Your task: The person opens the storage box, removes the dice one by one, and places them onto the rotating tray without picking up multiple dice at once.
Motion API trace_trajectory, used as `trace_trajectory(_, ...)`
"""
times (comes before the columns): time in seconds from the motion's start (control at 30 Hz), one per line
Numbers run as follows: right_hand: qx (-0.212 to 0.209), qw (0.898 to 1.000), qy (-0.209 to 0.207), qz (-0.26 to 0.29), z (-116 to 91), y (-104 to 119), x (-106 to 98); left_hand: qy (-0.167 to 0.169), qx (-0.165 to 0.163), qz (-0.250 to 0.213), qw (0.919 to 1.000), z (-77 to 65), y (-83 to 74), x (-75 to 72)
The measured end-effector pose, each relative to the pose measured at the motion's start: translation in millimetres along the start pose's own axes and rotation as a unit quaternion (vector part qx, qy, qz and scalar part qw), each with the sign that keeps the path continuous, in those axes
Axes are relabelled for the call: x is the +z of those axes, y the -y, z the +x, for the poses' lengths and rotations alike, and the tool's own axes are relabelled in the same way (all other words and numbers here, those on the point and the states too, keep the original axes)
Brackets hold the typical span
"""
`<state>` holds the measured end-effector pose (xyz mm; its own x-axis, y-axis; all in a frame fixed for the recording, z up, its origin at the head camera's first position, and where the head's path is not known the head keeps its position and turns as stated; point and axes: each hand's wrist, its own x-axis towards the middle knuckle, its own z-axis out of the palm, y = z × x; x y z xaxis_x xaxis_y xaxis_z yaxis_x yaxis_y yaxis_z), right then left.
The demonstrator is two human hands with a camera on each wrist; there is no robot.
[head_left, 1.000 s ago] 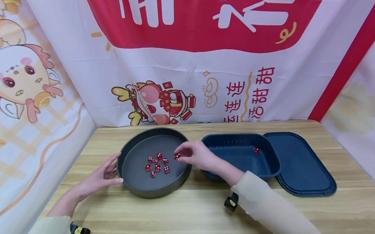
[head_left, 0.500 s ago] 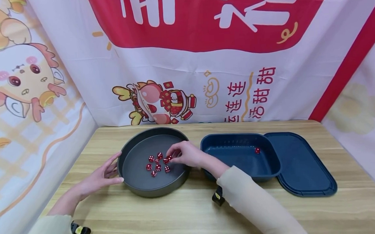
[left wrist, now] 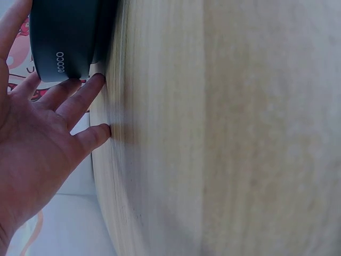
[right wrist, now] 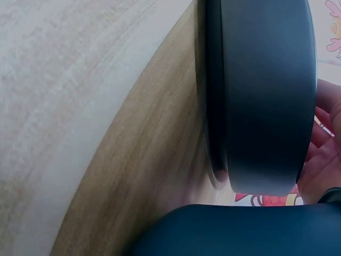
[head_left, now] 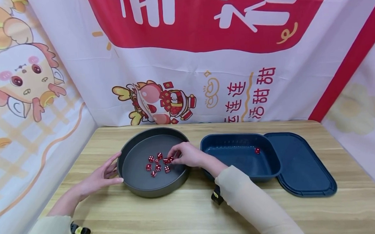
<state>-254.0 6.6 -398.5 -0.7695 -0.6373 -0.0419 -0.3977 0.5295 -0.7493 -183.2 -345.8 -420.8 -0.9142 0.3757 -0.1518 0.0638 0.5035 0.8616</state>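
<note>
My left hand (head_left: 97, 176) rests against the left side of a round dark grey pan (head_left: 130, 184), thumb at the front and fingers spread along its wall. In the left wrist view the fingers (left wrist: 80, 104) are fairly straight at the pan wall (left wrist: 64, 42), which reads "ecoco". My right hand (head_left: 189, 155) reaches over the pan's right rim and pinches a red die (head_left: 171, 159) low over the pan floor. Several other red dice (head_left: 158, 167) lie clustered there. In the right wrist view the pan wall (right wrist: 269, 96) hides the fingertips and die.
Right of the pan stands a deep blue rectangular container (head_left: 240, 165) with one red die (head_left: 257, 150) inside. Its flat blue lid (head_left: 306, 167) lies on the wooden table (head_left: 167, 219) farther right. Printed cloth (head_left: 179, 66) hangs behind the table.
My right hand has moved left and down into the pan with the die, bringing it beside the cluster, then shifted slightly right. My left hand stays at the pan.
</note>
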Motion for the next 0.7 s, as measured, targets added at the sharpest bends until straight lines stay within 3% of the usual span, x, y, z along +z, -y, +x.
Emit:
trace_trajectory(0.3, 0.006, 1.000, -0.001, -0.015, 0, -2, 2, 0.003, 0.001, 0.003, 1.0000, 0.9, -0.4, 0.8)
trace_trajectory(0.7, 0.005, 1.000, -0.008, 0.010, -10, 2, -8, 0.001, 0.005, 0.007, 1.0000, -0.4, 0.2, 0.6)
